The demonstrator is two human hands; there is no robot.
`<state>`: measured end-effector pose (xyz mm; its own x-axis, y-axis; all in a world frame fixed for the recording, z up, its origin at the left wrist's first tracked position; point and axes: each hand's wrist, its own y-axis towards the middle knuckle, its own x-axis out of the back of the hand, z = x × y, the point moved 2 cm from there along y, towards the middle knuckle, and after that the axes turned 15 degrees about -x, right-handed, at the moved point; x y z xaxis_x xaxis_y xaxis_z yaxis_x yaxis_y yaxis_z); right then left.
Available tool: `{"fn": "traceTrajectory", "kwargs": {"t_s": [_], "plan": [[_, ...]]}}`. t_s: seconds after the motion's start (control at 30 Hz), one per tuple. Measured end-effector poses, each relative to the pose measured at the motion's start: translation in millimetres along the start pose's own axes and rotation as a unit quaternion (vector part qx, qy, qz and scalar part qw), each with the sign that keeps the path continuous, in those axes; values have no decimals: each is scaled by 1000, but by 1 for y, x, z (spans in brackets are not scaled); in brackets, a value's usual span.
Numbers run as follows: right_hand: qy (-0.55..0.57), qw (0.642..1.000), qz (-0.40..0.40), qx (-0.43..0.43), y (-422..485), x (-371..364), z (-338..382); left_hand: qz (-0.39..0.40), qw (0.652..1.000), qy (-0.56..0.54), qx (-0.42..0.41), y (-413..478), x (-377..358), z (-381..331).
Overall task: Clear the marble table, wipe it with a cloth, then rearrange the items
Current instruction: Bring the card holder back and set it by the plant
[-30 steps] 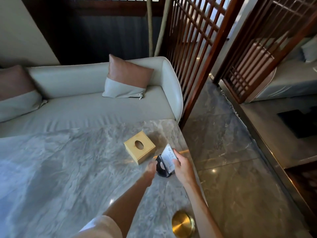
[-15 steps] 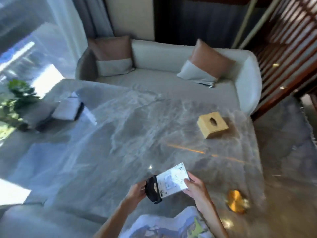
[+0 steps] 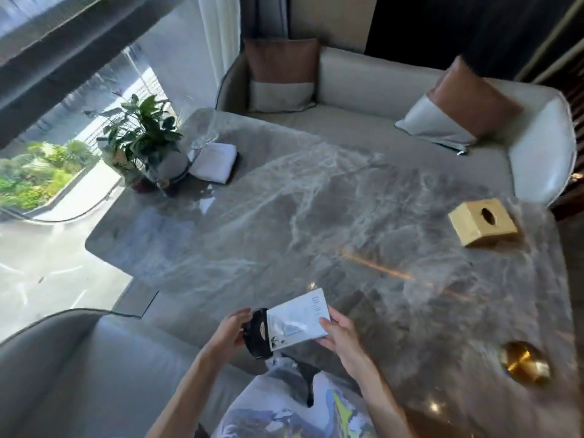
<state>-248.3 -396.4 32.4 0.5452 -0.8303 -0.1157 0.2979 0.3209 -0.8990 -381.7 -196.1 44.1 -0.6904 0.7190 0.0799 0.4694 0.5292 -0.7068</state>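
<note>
While both hands still hold the card stand, a plant appears.

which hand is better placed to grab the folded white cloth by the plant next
Left, probably. The folded white cloth lies far left on the marble table beside the potted plant, on the left hand's side. The right hand would cross over. Both now hold the card stand.

On the grey veined marble table, a green potted plant is standing at the far left corner with a folded white cloth lying just right of it; a gold square tissue box is sitting at the far right, and a round brass dish is resting near the right front edge.
</note>
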Motion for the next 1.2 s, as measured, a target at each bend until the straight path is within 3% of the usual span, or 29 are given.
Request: {"fn": "traceTrajectory", "kwargs": {"t_s": [0.23, 0.5, 0.67, 0.77, 0.9, 1.03, 1.13, 1.2], "plan": [[-11, 999, 34, -19, 15, -15, 27, 3, 999, 8, -45, 8, 22, -15], [-42, 999, 1, -6, 45, -44, 69, -23, 999, -7, -38, 57, 47, -39], [-147, 989, -31, 10, 79, -118, 141, 1, 999, -31, -22, 113, 103, -69], [-267, 962, -33, 54, 109, -200, 214, -10, 998, -45, -40, 159, 151, -97], [-456, 875, -25, 163, 147, -331, 309, -57, 991, -66, -97, 219, 218, -133], [-636, 733, 47, 237, 161, -451, 370, -125, 969, 83, -195, 264, 274, -168], [-743, 607, 79, 271, 161, -524, 389, -171, 943, 107, -263, 279, 302, -184], [-775, 557, 109, 279, 165, -561, 387, -219, 918, 98, -316, 285, 315, -189]]}}
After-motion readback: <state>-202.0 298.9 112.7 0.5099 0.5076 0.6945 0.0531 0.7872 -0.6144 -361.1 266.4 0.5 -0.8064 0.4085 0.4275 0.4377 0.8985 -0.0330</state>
